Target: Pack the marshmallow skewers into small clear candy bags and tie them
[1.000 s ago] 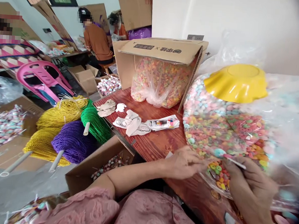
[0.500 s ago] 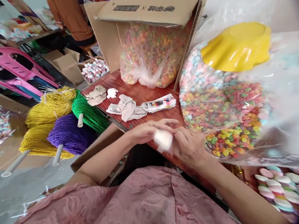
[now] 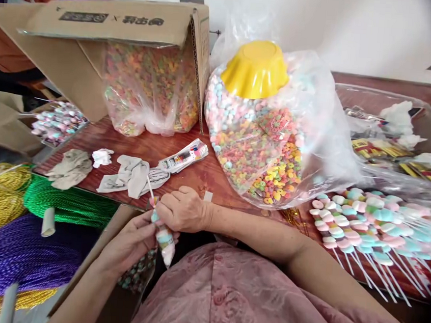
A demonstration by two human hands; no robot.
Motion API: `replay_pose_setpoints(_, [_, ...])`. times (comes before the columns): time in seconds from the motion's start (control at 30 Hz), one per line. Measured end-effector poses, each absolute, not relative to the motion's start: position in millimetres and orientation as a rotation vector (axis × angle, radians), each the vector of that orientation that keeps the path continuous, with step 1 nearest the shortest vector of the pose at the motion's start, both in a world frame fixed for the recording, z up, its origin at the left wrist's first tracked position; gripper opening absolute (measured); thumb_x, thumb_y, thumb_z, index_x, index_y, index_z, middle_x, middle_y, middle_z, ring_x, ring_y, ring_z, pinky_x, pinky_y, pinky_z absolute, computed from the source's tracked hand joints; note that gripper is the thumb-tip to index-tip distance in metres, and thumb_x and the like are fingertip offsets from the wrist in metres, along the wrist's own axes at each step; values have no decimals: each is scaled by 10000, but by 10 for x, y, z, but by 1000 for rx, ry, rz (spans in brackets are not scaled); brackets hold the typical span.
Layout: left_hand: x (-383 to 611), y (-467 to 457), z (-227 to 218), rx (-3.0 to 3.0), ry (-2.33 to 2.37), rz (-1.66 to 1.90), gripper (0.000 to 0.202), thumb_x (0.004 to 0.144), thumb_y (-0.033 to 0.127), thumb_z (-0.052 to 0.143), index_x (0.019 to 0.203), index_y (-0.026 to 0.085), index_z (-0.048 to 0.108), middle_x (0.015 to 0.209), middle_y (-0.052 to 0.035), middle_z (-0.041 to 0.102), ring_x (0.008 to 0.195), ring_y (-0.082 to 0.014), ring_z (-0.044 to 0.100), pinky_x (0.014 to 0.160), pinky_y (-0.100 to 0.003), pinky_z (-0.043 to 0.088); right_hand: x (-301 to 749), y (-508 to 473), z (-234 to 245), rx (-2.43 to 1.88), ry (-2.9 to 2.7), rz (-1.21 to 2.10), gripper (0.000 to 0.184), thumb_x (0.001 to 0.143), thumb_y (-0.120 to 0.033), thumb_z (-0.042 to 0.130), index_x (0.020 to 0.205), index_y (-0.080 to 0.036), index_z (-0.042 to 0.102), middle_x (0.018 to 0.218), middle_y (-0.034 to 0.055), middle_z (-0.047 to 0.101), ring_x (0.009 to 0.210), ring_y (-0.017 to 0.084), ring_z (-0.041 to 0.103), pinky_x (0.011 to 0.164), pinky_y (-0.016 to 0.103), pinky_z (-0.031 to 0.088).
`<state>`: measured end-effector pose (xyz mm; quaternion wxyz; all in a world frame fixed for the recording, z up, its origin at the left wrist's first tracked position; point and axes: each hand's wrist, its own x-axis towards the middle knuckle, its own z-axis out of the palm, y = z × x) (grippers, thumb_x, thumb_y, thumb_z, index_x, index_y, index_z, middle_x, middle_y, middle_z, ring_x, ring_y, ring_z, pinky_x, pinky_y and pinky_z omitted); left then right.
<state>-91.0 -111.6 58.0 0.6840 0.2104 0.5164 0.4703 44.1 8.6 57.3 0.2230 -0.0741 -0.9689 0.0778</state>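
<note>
A marshmallow skewer [image 3: 165,242] in a clear wrapper slants between my hands, its pastel pieces pointing down toward my lap and its white stick up toward the table. My left hand [image 3: 134,239] is closed round it from the left, fingers beneath the marshmallows. From above, my right hand [image 3: 183,210] pinches the wrapper near the stick end, hiding part of the skewer. Just beyond the hands, grey-white gloves [image 3: 136,175] lie beside a stack of printed packets [image 3: 184,156]. Many bare marshmallow skewers [image 3: 369,221] are piled on the right, by my right forearm.
A carton [image 3: 201,77] holding a bag of ring candies [image 3: 150,88] stands at the back. Beside it, a large candy bag [image 3: 233,167] has a yellow bowl [image 3: 257,68] on top. Bundles of green cord [image 3: 75,203] and purple cord [image 3: 28,251] hang off the left edge. An open box lies below.
My view has swung right, bringing the skewer pile into full view. The blurred white piece between my hands has given way to a wrapped skewer, held lower and closer to me.
</note>
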Motion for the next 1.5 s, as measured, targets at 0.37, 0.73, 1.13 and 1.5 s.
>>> replay_pose_setpoints(0.37, [-1321,-1494,376,1737,1973,879,224,817,309,539,871,217,736,927,-112,741,940,-261,664,947,-405,508,74,-513,318,-638,-2557,1701,136,835,-119,454,722,-160,520,559,-46,508,435,78,418,477,219,357])
replay_pose_setpoints(0.73, [-1549,-1121,626,1948,2121,187,567,855,453,593,1338,162,538,1262,-171,620,1172,-330,573,1027,-446,434,689,708,444,-593,-2360,829,277,807,-108,473,1012,-158,652,1036,105,652,933,184,591,812,318,461])
replay_pose_setpoints(1.13, [-902,1148,562,2151,1913,-34,893,738,368,693,1478,71,291,1372,-235,526,1242,-366,513,1024,-424,392,1447,890,355,-1024,-2000,1052,221,771,-236,555,959,-189,662,864,46,676,779,183,605,764,347,468])
replay_pose_setpoints(1.5, [-866,898,590,1235,1358,855,859,634,295,773,1413,169,435,1074,-71,691,799,-187,675,712,-302,542,1273,827,230,-1053,-1319,1701,578,634,-295,676,1183,-207,515,902,36,580,734,195,640,423,230,415])
